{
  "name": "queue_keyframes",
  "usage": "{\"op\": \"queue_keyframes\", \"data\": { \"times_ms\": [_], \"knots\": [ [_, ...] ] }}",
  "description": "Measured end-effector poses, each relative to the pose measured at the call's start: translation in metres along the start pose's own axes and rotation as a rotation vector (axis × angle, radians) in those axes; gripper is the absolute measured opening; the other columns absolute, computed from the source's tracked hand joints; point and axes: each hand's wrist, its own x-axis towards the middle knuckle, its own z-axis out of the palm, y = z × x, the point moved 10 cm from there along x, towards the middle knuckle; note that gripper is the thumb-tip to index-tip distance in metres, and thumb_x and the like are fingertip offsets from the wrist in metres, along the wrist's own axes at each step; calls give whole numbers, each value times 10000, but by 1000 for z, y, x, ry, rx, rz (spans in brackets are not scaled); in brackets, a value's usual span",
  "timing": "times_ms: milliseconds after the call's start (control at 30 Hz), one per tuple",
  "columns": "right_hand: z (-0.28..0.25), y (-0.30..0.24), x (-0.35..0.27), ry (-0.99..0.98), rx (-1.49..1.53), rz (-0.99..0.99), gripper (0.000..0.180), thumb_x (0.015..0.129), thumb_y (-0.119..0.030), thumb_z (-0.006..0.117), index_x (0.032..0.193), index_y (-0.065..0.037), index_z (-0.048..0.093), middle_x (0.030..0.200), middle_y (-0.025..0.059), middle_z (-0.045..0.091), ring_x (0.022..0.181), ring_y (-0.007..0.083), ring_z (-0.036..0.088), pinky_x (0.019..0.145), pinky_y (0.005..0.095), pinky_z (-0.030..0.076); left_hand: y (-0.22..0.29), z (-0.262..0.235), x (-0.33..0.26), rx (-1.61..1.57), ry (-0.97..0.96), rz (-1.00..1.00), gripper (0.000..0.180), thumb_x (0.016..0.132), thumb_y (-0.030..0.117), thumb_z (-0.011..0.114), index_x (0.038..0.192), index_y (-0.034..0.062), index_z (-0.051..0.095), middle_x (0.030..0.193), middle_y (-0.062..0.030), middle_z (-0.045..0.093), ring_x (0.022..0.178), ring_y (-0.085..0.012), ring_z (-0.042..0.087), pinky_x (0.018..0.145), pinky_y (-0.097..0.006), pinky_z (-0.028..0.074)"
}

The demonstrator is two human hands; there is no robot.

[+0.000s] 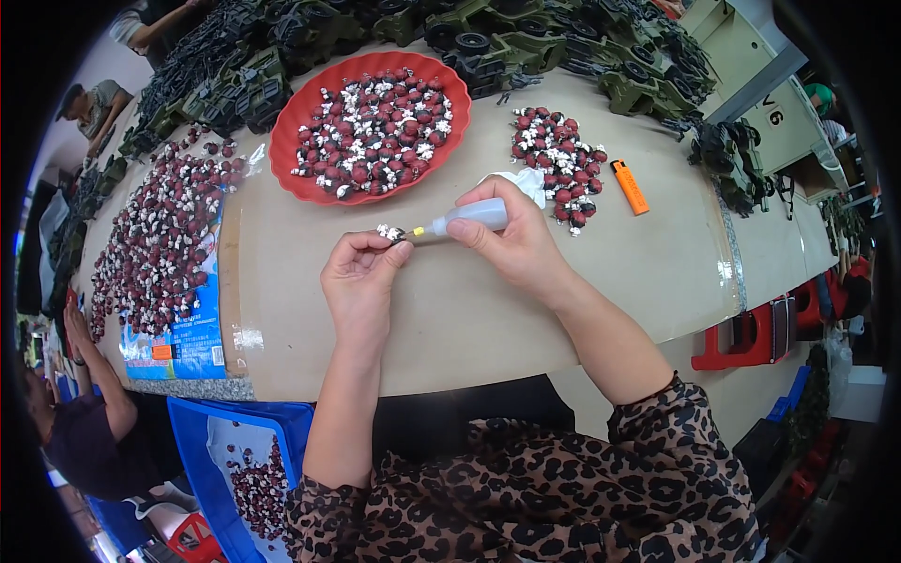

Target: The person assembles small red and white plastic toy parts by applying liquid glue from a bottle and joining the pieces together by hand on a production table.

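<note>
My left hand (362, 274) pinches a small red, black and white figurine part (389, 232) between thumb and fingers. In my right hand (511, 235) is a translucent squeeze bottle (477, 217) with a yellow collar and thin tip, tilted sideways. Its tip points at the part and looks to be touching or very close to it. Beyond my hands stands a red scalloped bowl (291, 174) full of similar parts. Right of the bowl lies a loose pile of the same parts (560, 164), with a crumpled white tissue (527, 184) beside it.
An orange lighter (631, 188) lies at right. Green toy vehicles (526, 47) are heaped along the far side. At left, another pile of parts (164, 235) covers a blue sheet (202, 328). A blue bin (192, 436) stands below the table edge. A person (94, 422) sits at left.
</note>
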Motion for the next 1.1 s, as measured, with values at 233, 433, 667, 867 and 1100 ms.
{"op": "queue_keyframes", "data": {
  "times_ms": [233,433,667,867,1100],
  "knots": [
    [0,-1,-1,4,7,-13,280,730,-204,643,822,-10,464,766,47,494,704,88,460,599,227,384,-1,-1,0,-9,11,-1,206,687,-89,592,812,23,472,765,-76,573,660,-111,547,619,-214,456],
    [-1,-1,-1,16,30,-12,280,725,-198,649,818,-7,466,762,50,493,701,92,462,600,229,386,1,-2,1,-3,23,15,313,671,-120,591,905,13,432,808,-62,509,715,-92,521,640,-199,459],
    [-3,2,-2,19,24,3,278,723,-193,651,814,-4,469,757,48,490,702,91,465,595,224,384,-2,0,1,0,24,-24,337,668,-115,597,938,0,432,820,-66,495,720,-94,519,643,-197,459],
    [-2,-3,-2,18,10,1,282,719,-196,658,813,-7,470,756,43,493,694,79,464,588,215,385,-2,1,1,14,8,-21,310,675,-103,599,930,-17,448,832,-68,503,725,-92,522,649,-194,457],
    [1,3,-4,18,265,126,234,745,-134,624,870,-25,459,809,57,536,708,87,525,598,212,436,-1,4,0,22,-13,-44,304,723,-43,579,998,-33,449,867,-78,526,738,-106,534,646,-215,459]
  ]
}}
